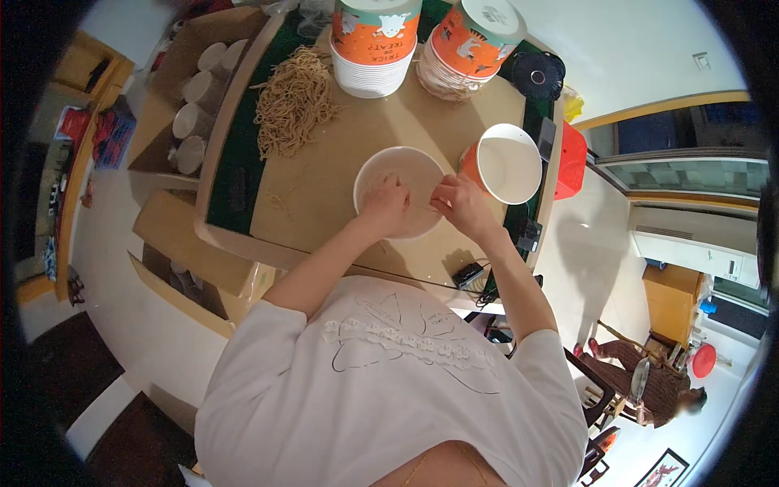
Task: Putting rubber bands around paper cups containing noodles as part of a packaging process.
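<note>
A round paper tub (pixel 372 172) with a pale inside stands in front of me, its mouth facing up. My left hand (pixel 388 201) reaches into it with bent fingers, and the fingertips are too unclear to show a hold. At the tub's right rim, my right hand (pixel 461 203) is closed in a pinch. Whatever sits between those fingertips is too small to name. Just right of this hand is an orange paper tub (pixel 510 165) with a white inside, tilted toward me. Tan cords (pixel 296 101) lie heaped at the far left of the board.
Two stacks of orange printed tubs (pixel 377 49) (pixel 471 50) stand at the back. A black round object (pixel 537 75), a phone (pixel 548 140) and a small black device (pixel 468 274) line the right side. Cartons (pixel 166 134) with cups stand left; a person (pixel 649 373) sits far right.
</note>
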